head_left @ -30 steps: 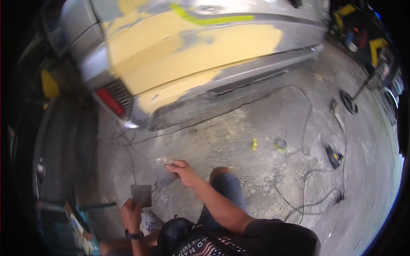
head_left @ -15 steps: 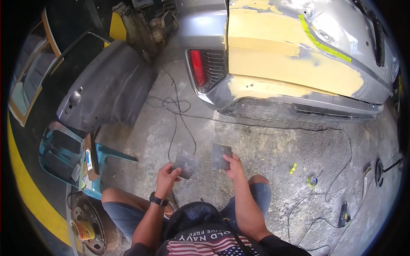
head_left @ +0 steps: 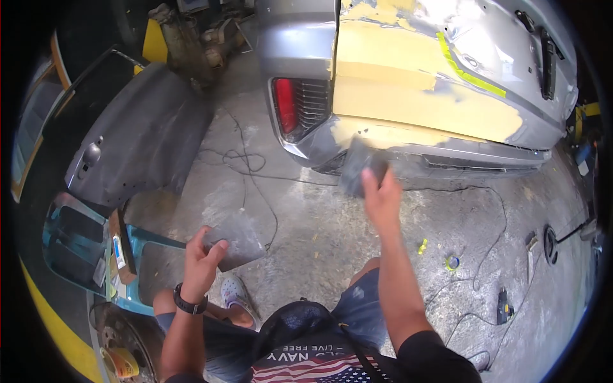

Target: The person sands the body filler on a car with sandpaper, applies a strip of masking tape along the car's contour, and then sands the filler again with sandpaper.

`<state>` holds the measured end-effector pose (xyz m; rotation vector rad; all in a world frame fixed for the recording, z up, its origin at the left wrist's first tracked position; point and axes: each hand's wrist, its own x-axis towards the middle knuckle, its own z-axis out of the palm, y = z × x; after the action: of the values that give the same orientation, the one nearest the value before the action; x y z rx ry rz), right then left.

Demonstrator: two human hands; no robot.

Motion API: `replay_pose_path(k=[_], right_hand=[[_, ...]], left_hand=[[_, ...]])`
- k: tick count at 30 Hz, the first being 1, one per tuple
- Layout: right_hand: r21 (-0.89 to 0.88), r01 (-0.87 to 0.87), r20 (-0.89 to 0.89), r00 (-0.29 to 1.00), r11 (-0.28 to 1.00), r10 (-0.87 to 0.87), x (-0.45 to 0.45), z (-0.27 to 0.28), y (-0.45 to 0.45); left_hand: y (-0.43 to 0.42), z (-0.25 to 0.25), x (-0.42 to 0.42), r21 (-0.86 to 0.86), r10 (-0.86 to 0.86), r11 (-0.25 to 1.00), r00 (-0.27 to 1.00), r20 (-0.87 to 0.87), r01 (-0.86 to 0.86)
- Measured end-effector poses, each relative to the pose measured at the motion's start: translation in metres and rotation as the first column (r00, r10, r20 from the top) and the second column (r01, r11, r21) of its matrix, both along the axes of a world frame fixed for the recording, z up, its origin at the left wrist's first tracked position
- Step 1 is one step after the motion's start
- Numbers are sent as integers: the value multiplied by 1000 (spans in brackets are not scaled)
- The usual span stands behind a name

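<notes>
My left hand (head_left: pixel 203 263), with a watch on the wrist, grips a dark grey flat sheet (head_left: pixel 237 241) between thumb and fingers, low over the floor. Raised further forward, my right hand (head_left: pixel 383 198) holds a second dark sheet (head_left: pixel 363 167), blurred by motion, in front of the lower rear corner of a silver car (head_left: pixel 300 41). Whether that sheet touches the car I cannot tell. Yellow filler (head_left: pixel 389 96) covers much of the car's rear panel, beside the red tail light (head_left: pixel 286 105) and below a strip of green tape (head_left: pixel 469 75).
A grey car door (head_left: pixel 143 137) leans at the left, behind a teal chair (head_left: pixel 134 239) bearing a wooden block (head_left: pixel 122 249). A wheel (head_left: pixel 131 338) lies below it. Cables (head_left: pixel 262 185) cross the floor; a tape roll (head_left: pixel 452 262) and a black power tool (head_left: pixel 504 306) lie at right.
My right hand has lifted its sheet forward and right, up to the car's corner. My left hand has moved left and down with its sheet. The view has shifted slightly.
</notes>
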<state>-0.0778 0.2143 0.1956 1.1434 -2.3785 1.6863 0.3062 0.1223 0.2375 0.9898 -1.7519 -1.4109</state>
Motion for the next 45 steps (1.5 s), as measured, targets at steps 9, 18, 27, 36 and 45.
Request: replay_pose_path(k=[9, 18, 27, 36, 45], right_hand=[[-458, 106, -215, 950, 883, -225, -12, 85, -38], [-449, 136, -105, 973, 883, -203, -10, 87, -54], [-438, 180, -61, 972, 881, -228, 3, 85, -71], [-517, 122, -6, 989, 847, -146, 9, 99, -68], [-517, 109, -4, 992, 849, -130, 8, 100, -70]], left_hand=[[10, -3, -14, -62, 59, 996, 992, -110, -66], [13, 6, -17, -51, 33, 998, 992, -125, -40], [6, -7, -8, -82, 80, 993, 989, -121, -90], [-27, -37, -5, -82, 221, 970, 969, -114, -230], [-22, -28, -29, -107, 70, 990, 982, -175, -90]])
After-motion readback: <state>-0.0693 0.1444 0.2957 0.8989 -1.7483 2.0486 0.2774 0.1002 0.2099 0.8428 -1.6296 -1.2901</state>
